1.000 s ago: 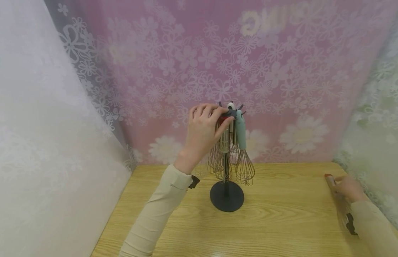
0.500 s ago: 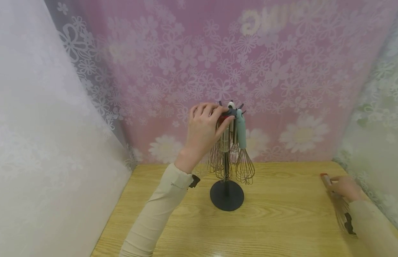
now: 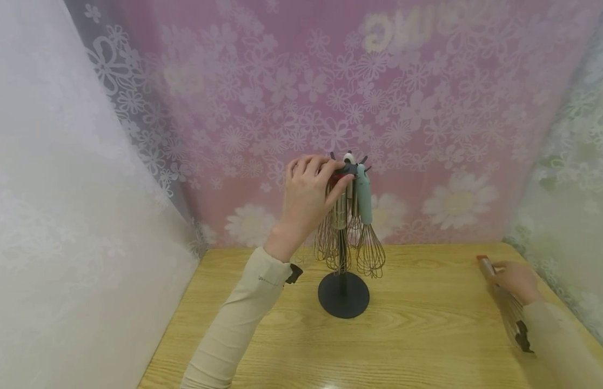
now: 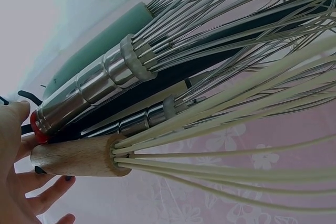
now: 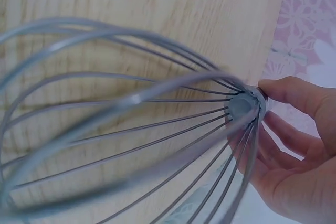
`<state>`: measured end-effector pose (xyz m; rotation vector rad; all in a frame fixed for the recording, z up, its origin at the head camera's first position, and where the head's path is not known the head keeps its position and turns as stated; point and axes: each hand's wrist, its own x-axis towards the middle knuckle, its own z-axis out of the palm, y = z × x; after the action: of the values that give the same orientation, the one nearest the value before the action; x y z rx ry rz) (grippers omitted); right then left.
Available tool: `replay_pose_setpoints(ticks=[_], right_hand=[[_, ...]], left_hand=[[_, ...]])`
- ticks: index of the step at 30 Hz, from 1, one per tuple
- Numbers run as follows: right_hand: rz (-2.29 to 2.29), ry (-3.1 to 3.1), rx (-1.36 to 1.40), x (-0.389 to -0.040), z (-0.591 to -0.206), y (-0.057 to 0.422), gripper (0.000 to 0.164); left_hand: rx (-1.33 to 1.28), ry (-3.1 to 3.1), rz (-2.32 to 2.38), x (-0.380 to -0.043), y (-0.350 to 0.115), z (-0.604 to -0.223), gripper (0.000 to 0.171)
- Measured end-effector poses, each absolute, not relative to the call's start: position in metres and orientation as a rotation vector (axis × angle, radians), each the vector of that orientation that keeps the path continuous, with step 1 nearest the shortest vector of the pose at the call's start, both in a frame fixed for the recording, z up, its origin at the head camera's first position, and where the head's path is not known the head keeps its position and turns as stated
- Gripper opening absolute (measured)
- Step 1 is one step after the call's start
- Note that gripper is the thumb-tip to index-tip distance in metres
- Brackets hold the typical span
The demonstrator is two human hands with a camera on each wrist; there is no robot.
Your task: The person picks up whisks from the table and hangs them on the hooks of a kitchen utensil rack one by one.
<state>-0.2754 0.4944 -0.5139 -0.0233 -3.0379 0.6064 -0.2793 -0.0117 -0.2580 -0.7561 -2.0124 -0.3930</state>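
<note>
In the head view my left hand point(image 3: 306, 189) holds the top of a black whisk stand point(image 3: 343, 305) from its left side. Several whisks hang there, among them one with a teal handle point(image 3: 364, 200) and a silver-handled whisk point(image 4: 86, 90) with a red end. A wooden-handled whisk point(image 4: 79, 157) with cream wires hangs by my left fingers in the left wrist view. Far to the right, my right hand point(image 3: 517, 282) grips another whisk point(image 3: 487, 267) by its metal, red-ended handle. Its wire loops point(image 5: 131, 124) spread across the right wrist view, toward my sleeve.
A wood-grain table point(image 3: 418, 324) lies under everything. Behind it hangs a pink flowered curtain point(image 3: 262, 108). Pale sheets point(image 3: 63, 189) close in the left side, and a flowered sheet point(image 3: 574, 178) the right.
My right hand has shifted a little to the left and away from me with the whisk in its grip. My left hand stays at the top of the stand.
</note>
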Motion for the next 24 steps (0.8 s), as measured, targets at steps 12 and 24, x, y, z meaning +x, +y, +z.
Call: replay_pose_setpoints(ticks=[12,24], right_hand=[[0.731,-2.871,-0.046,-0.271,-0.504,0.465,0.052],[0.766,-2.685,-0.115,-0.273,-0.508,0.445,0.056]], left_hand=[[-0.760,-2.016,-0.384,-0.280,-0.012,-0.259,0.031],[-0.759,-2.029,-0.395,-0.280,-0.011,-0.259,0.031]])
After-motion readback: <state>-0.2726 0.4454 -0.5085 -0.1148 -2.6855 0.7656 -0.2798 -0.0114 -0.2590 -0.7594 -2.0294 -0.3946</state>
